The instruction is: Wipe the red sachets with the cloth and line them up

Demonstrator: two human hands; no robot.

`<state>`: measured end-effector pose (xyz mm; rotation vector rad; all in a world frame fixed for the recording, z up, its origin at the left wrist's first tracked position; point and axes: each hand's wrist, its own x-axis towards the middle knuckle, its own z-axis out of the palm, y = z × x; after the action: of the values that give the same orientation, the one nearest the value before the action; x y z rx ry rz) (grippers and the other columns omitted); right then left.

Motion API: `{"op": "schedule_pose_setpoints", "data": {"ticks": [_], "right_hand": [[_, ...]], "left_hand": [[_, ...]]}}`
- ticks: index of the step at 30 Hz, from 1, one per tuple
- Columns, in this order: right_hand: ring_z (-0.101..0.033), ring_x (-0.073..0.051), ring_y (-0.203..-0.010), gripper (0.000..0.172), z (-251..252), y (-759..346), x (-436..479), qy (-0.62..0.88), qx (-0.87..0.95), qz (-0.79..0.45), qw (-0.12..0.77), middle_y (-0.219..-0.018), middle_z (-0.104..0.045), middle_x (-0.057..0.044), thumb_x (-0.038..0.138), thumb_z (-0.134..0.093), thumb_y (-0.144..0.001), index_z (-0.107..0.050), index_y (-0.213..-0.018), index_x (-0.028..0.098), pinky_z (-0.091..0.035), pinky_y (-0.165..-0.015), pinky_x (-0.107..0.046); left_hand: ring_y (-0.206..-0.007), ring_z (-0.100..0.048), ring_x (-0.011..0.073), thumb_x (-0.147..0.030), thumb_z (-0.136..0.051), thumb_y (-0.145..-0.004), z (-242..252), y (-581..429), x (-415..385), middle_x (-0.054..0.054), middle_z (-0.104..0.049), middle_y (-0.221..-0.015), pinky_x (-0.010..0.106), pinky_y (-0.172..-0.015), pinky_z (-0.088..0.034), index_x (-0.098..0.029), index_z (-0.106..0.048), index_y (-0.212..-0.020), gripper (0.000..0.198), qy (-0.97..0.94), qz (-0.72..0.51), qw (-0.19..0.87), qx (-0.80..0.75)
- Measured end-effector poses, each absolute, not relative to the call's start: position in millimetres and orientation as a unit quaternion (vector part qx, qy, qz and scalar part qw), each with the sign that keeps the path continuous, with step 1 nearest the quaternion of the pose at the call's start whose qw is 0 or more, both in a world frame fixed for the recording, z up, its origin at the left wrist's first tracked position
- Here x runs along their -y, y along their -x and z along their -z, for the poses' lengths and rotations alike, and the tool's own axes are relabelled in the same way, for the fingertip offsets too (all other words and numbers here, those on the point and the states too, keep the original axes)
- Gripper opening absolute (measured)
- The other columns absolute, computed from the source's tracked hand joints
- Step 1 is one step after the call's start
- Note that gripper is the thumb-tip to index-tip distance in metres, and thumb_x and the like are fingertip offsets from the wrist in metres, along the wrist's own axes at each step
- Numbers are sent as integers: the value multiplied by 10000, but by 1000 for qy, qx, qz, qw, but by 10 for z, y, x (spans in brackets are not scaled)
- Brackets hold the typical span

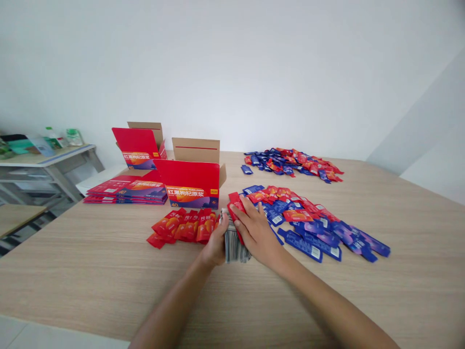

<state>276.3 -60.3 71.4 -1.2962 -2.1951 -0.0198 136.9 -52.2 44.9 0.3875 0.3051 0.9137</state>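
Between my two hands a stack of sachets [233, 245] is pressed together on edge, its grey layered edges facing me. My left hand [217, 241] grips the stack from the left, thumb near its top. From the right, my right hand [254, 230] lies against the stack's red outer sachet [235, 199], fingers wrapped over it. Several red sachets [185, 225] lie in a row left of my left hand. Beyond my right hand spreads a loose pile of red and blue sachets [301, 213]. An open red carton [191, 186] stands just behind the stack.
A second open carton [136, 148] stands farther back left, behind flattened cartons [127, 188]. A larger heap of sachets [290, 161] lies near the wall. Left of the wooden table [109, 271] stands a side desk [47, 157] with bottles and other items.
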Motion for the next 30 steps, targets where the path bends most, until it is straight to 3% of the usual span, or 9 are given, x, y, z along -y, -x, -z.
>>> {"op": "schedule_pose_setpoints", "data": {"ticks": [5, 8, 15, 20, 23, 26, 30], "right_hand": [[-270, -286, -1482, 445, -512, -2834, 432, 514, 770, -29, 377, -1614, -253, -161, 366, -362, -1034, -480, -1432, 205, -291, -1163, -571], [-214, -300, -1497, 439, -444, -2824, 406, 505, 765, 21, 399, -1624, -211, -159, 319, -374, -1030, -446, -1452, 221, -265, -1165, -601], [-150, -327, -1504, 579, -456, -2762, 459, 466, 791, 111, 381, -1642, -107, -148, 191, -416, -1001, -241, -1544, 284, -245, -1148, -657], [-185, -327, -1498, 567, -377, -2676, 531, 433, 822, 94, 357, -1636, -157, -150, 182, -408, -993, -271, -1536, 271, -239, -1145, -664], [-179, -354, -1497, 554, -334, -2625, 589, 425, 839, 94, 327, -1619, -218, -169, 289, -463, -987, -319, -1519, 242, -179, -1140, -702], [-144, -408, -1493, 726, -341, -2609, 626, 417, 841, 113, 327, -1614, -212, -204, 527, -580, -905, -340, -1508, 204, -136, -1125, -733], [-236, -386, -1469, 850, -392, -2652, 614, 382, 855, 106, 335, -1586, -279, -210, 668, -534, -876, -276, -1538, 200, -196, -1143, -679]], "left_hand": [[-1085, -686, 284, -466, -419, -969, -383, -1484, 582, 129, -758, -1050, 419, -971, -519, -165, -700, -1211, 478, -196, -409, 878, -154], [-1081, -690, 269, -485, -388, -975, -407, -1522, 589, 120, -754, -1076, 420, -976, -517, -188, -672, -1258, 499, -189, -412, 878, -156], [-1044, -703, 258, -582, -323, -968, -467, -1472, 521, 121, -751, -1075, 396, -948, -539, -151, -634, -1293, 623, -135, -447, 870, -158], [-1013, -712, 261, -586, -431, -941, -530, -1282, 410, 146, -737, -1114, 379, -934, -544, -107, -631, -1267, 612, -148, -493, 844, -148], [-1061, -696, 279, -597, -370, -957, -567, -1188, 367, 164, -737, -1108, 402, -971, -523, -72, -636, -1238, 653, -149, -522, 825, -157], [-1130, -665, 294, -615, -372, -948, -587, -1173, 374, 161, -733, -1130, 419, -1030, -481, -72, -635, -1242, 671, -149, -519, 828, -150], [-1154, -651, 299, -615, -369, -949, -572, -1245, 428, 156, -732, -1132, 425, -1059, -455, -81, -641, -1235, 664, -144, -500, 841, -146]]}}
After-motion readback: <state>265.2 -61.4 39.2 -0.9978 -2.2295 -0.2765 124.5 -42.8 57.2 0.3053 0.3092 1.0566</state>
